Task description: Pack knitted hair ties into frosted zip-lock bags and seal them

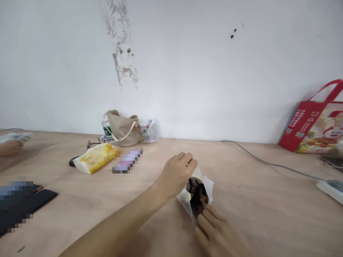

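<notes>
A small white bag (184, 198) lies on the wooden table in front of me with its mouth spread open. Dark brown and black contents (197, 195) show inside; I cannot make out what they are. My left hand (180, 172) is closed on the bag's far rim, fingertips pinched together. At the near side of the mouth, my right hand (216, 228) has its bent fingers against the bag's edge, beside the dark contents. The right thumb is hidden.
A yellow tissue pack (98, 157), a blurred-out phone-like thing (128, 161) and a beige handbag (125, 130) are at the left. Another person's hand (12, 148) shows far left. Right are a red shopping bag (300, 123), a grey cable (268, 163) and a white power strip (331, 191).
</notes>
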Available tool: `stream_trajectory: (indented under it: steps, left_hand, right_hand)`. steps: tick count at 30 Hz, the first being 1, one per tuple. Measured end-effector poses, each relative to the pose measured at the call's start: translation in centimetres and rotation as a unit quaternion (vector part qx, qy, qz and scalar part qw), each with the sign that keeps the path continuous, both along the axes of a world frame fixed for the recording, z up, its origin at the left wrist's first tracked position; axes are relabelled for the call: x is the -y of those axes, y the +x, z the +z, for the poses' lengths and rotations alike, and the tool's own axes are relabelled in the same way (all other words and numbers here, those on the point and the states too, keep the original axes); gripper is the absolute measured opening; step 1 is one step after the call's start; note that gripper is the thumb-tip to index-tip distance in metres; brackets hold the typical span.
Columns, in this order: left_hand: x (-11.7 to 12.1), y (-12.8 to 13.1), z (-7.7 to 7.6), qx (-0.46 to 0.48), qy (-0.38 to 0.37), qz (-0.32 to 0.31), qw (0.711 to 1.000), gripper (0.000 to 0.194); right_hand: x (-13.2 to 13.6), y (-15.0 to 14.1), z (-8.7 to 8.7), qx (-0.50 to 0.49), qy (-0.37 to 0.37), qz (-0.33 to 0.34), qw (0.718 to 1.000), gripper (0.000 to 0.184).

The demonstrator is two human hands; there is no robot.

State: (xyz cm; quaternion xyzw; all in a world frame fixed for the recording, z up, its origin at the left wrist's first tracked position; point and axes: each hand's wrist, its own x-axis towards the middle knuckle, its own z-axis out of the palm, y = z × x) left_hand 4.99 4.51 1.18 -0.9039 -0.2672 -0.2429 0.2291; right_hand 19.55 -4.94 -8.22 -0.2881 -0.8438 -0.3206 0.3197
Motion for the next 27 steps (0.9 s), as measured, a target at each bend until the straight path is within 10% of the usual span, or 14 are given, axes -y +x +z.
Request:
stream_trajectory:
  steps: [13,18,23,27]
  left_hand:
    - [1.6,-1.6,-0.8,0.121,-0.172,-0.004,0.978,0.010]
    - [2.9,-5.7,-1.7,0.294,-0.373,0.097,0.875,0.031]
    - [1.9,-7.5,-3.8,0.301,-0.592,0.196,0.721,0.059]
    - [1.8,-6.1,-5.1,0.274,-0.652,0.172,0.685,0.071]
  right_hand:
    - [1.0,1.5,1.8,-0.094,-0.036,0.043,0.994,0.028]
    - [0.6,5.6,2.8,-0.242,-0.105,-0.051,0.963,0.021]
    - [-2.2,9.0,-0.1,-0.375,-0.389,-0.182,0.822,0.029]
    - [-3.1,8.2,-0.9,-0.358,-0.472,-0.151,0.791,0.045]
